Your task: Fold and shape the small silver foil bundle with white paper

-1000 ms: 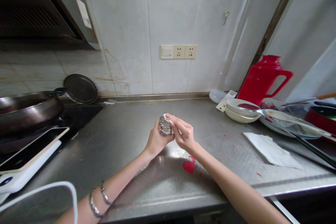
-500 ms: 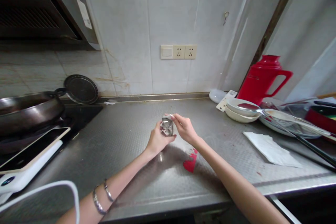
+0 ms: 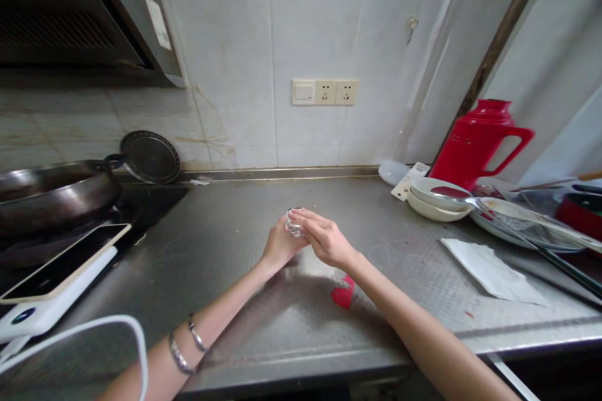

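Observation:
A small clear, glass-like object (image 3: 295, 225) is held above the middle of the steel counter (image 3: 226, 225). My left hand (image 3: 279, 243) wraps round it from the left and below. My right hand (image 3: 326, 237) lies over its right side and front, fingers together and touching it, so most of the object is covered. Below my right wrist, a torn red patch (image 3: 343, 294) shows on the counter. Two bracelets (image 3: 179, 351) circle my left forearm.
On the left are a steel pan (image 3: 56, 197), a round dark lid (image 3: 150, 156), a phone (image 3: 66, 263) and a white cable (image 3: 94, 324). At the right stand a red thermos (image 3: 473, 144), stacked bowls (image 3: 435, 207), a plate with utensils and a white napkin (image 3: 489, 269).
My right hand has moved left and over the clear object, hiding most of it. The whole view has shifted slightly.

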{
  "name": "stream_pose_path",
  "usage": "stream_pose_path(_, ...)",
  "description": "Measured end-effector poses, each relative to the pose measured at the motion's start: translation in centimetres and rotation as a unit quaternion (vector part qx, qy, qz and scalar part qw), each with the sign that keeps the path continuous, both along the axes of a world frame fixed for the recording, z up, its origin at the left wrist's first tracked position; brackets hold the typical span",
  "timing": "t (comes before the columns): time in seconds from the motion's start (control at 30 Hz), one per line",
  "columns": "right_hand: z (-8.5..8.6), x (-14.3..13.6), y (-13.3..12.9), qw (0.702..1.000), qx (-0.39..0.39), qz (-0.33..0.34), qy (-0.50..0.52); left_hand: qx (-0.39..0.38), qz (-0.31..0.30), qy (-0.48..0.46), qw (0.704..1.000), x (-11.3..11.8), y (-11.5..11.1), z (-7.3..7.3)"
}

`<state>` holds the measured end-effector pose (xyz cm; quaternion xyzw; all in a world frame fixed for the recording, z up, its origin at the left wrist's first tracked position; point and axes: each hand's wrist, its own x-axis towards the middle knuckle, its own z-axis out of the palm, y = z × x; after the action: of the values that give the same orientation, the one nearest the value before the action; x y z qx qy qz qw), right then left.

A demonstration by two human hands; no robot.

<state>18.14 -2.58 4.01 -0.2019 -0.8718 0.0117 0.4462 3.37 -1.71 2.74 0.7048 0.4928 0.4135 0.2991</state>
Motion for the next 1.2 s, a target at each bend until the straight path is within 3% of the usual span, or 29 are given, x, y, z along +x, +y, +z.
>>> stream_pose_path(0.2,0.8,-0.2,-1.0,0.997,-0.060,0.041,0.037,-0.039,0.007,-0.013,0.999,-0.1,0.3,-0.2)
stream_pose_path(0.33,1.0,-0.1,-1.0,0.967,-0.145,-0.066,0.200,-0.029,0.015,-0.010,0.999,0.1,-0.1,0.2)
stream_pose_path(0.4,0.8,-0.1,-0.5,0.949,-0.145,-0.129,0.248,-0.011,0.033,-0.006,0.999,0.1,-0.4,0.2)
stream_pose_path(0.47,0.4,-0.1,-0.1,0.958,-0.104,-0.146,0.222,-0.002,0.039,0.006,0.999,0.2,-0.6,0.2)
stream_pose_path(0.6,-0.2,0.1,0.4,0.995,0.016,-0.076,0.067,-0.003,0.024,0.043,0.999,0.2,-0.8,0.5)
stream_pose_path(0.8,-0.2,0.1,-0.2,0.995,0.078,-0.061,-0.013,0.026,0.019,0.078,0.996,0.0,-0.6,0.7)
stream_pose_path(1.03,0.1,-0.9,-0.9,0.999,0.022,-0.024,0.039,0.006,-0.039,0.082,0.996,0.0,-0.2,0.2)
stream_pose_path(1.2,0.4,-1.3,-1.4,0.984,-0.131,0.025,0.120,-0.088,-0.051,-0.033,0.994,-0.2,0.1,-0.2)
